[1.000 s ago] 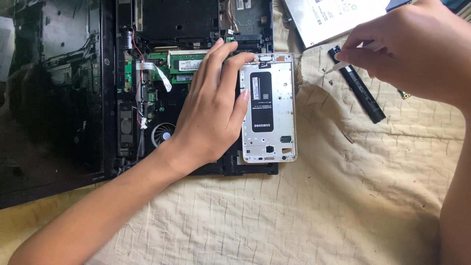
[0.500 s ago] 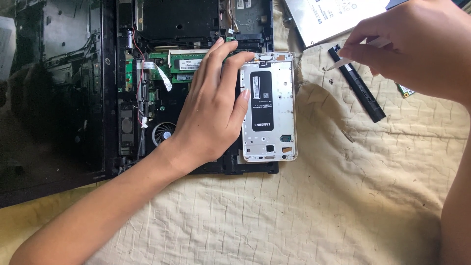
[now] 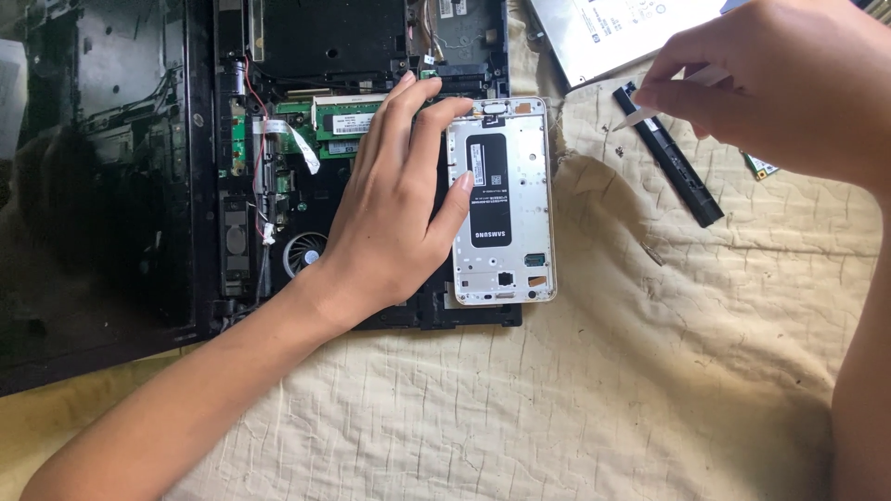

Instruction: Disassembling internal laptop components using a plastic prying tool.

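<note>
My left hand lies spread and flat, steadying the white phone frame on the opened laptop's near right corner, a thin, stiff, likely fragile piece best held by its edges, while farther off my right hand pinches a slim white tool.

Phone frame on opened laptop, left hand beside it, bar right on cloth

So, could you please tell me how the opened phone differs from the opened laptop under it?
The opened phone is small and white-framed; the opened laptop is large and black. The phone shows a black battery, the laptop green boards and a fan. The left hand touches both. Both lie with their insides exposed.
</note>
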